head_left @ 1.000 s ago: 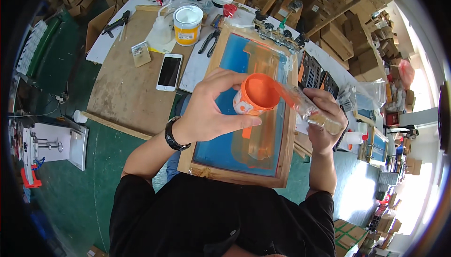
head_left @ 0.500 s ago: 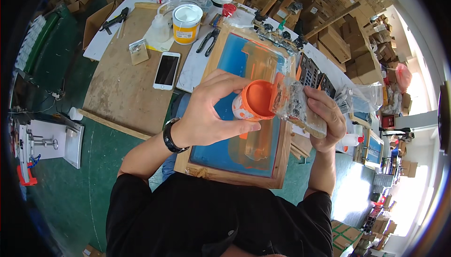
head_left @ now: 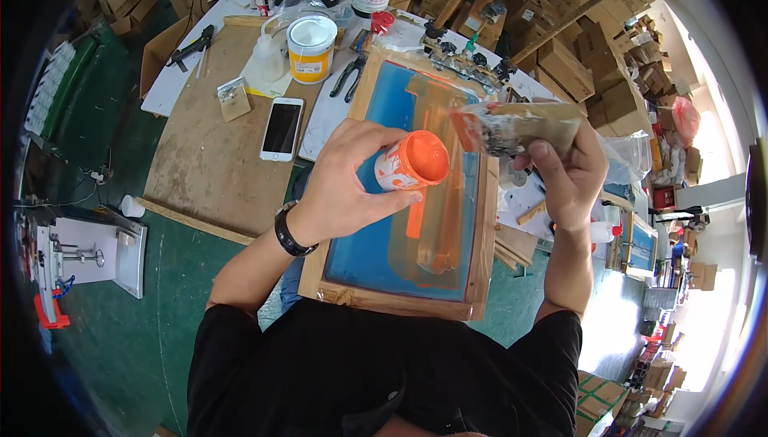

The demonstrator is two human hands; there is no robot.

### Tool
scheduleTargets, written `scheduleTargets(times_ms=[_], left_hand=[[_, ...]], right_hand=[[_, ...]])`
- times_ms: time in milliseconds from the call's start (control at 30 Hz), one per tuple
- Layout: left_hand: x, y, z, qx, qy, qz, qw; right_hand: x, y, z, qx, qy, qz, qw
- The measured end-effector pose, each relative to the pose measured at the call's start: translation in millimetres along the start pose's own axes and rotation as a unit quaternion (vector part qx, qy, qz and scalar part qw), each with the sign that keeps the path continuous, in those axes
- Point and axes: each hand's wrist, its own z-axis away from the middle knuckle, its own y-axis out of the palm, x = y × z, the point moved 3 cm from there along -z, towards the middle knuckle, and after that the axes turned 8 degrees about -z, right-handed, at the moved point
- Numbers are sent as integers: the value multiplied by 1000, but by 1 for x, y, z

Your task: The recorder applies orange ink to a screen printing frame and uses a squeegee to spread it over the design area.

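Note:
A small cup of orange ink is gripped in my left hand, thumb and fingers around its smeared white side, its open mouth tilted to the right. My right hand holds a squeegee by its wooden body. Orange ink coats the squeegee's left edge, and dark and white smears cover part of it. The squeegee is raised to the right of the cup, apart from it. Beneath both hands lies a wood-framed printing screen, its blue mesh streaked with orange ink.
Left on the board lie a white phone and a small scraper. Farther back stand an open paint can, a squeeze bottle and several black tubs. Pliers rest beside the screen. Clamps line its far end.
My right hand has moved the squeegee away from the cup's rim, up and to the right, and turned it. The cup has shifted slightly left in my left hand.

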Motion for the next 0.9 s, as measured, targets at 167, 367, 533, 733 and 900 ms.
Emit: scheduleTargets(times_ms=[167,367,533,733,900], left_hand=[[0,-1,1,-11,-1,-7,1000],[10,-13,10,-47,-15,16,999],[21,-18,27,-100,-60,73,991],[27,-17,41,-104,-80,67,989],[32,-16,49,-110,-98,70,987]], right_hand=[[0,14,-6,51,3,40,998],[-4,0,-8,120,-32,182,975],[-42,-17,-20,49,53,318,945],[-113,-12,-75,-18,64,458,887],[-159,0,-105,26,69,577,813]])
